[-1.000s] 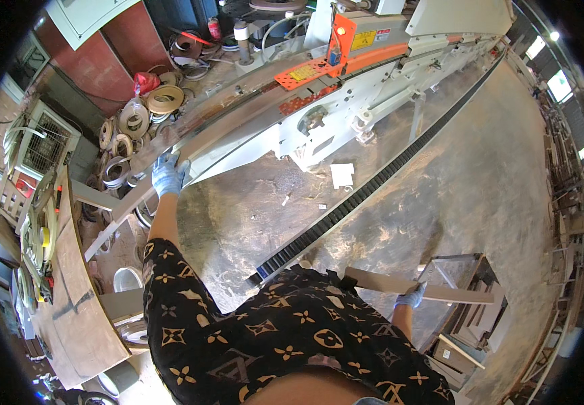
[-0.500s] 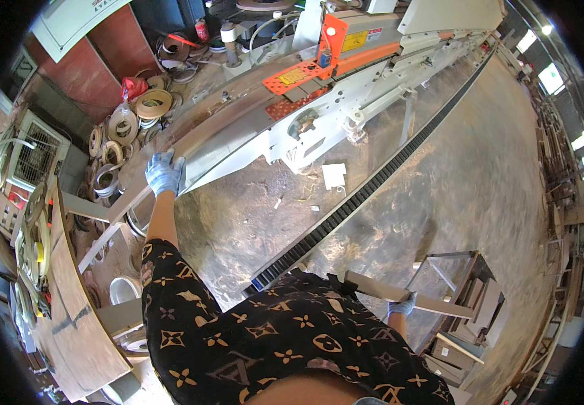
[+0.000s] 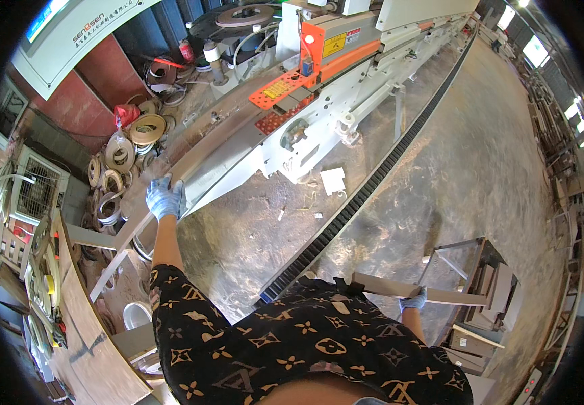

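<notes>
My left hand (image 3: 163, 198), in a pale blue glove, lies with outstretched fingers on a long narrow board (image 3: 194, 157). That board rests along the near end of a white and orange machine (image 3: 332, 101), and one end juts out past it. Low on the right, my gloved right hand (image 3: 413, 299) is closed around a second narrow board (image 3: 450, 297), held level beside my body. The fingers' undersides are hidden by this board. Below it is a dark metal frame rack (image 3: 484, 253) with stacked panels (image 3: 498, 290).
A black ribbed track (image 3: 373, 185) crosses the floor diagonally. Coiled edging rolls (image 3: 146, 128) lie at the left, near a white bucket (image 3: 136, 315) and a wooden tabletop (image 3: 86, 337). Scraps such as a white sheet (image 3: 333, 181) lie on the floor.
The view has shifted slightly. My left hand stays on its board. My right hand still grips the second board, which has moved a little to the right in the picture.
</notes>
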The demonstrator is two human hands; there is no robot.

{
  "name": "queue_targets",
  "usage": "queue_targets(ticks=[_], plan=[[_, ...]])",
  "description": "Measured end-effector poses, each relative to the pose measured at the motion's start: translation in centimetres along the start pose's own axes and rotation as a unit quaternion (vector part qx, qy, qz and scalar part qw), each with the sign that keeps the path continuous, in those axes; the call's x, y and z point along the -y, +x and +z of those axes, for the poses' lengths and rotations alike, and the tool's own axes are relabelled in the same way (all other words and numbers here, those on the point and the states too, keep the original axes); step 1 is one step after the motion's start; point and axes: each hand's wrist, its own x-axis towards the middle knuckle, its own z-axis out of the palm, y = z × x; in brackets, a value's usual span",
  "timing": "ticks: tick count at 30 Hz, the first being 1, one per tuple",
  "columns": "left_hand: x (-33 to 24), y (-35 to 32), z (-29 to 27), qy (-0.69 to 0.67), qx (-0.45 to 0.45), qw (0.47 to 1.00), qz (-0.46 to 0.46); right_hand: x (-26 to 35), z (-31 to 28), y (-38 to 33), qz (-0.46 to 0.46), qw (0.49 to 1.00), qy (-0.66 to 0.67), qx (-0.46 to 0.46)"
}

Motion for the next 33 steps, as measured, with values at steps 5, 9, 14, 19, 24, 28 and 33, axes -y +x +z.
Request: queue_targets(ticks=[5,9,14,19,24,28,33], plan=[[-1.2,0.5,0.1,-0.039,0.006,0.999,0.009,-0.2,0.0,0.5,-0.022,1.000,-0.009,-0.017],[-1.9,0.8,0.6,-0.046,-0.003,0.999,0.009,0.0,0.5,0.2,-0.008,1.000,0.002,-0.019],[-2.5,1.1,0.7,-0.046,0.004,0.999,0.014,0.1,0.1,-0.3,-0.004,1.000,0.001,-0.013],[-3.8,2.1,1.1,-0.051,0.028,0.998,0.005,-0.3,1.0,-1.3,-0.025,1.000,-0.003,-0.017],[-8.9,3.9,1.7,-0.044,0.017,0.998,0.049,0.2,-0.1,-0.8,-0.008,0.998,0.013,0.060],[-15.1,3.3,1.2,-0.076,-0.014,0.992,0.097,1.3,-2.2,-0.9,-0.029,0.996,0.050,0.067],[-21.7,-1.6,2.9,-0.326,-0.020,0.913,0.246,2.1,4.1,-8.2,-0.048,0.989,0.082,0.111]])
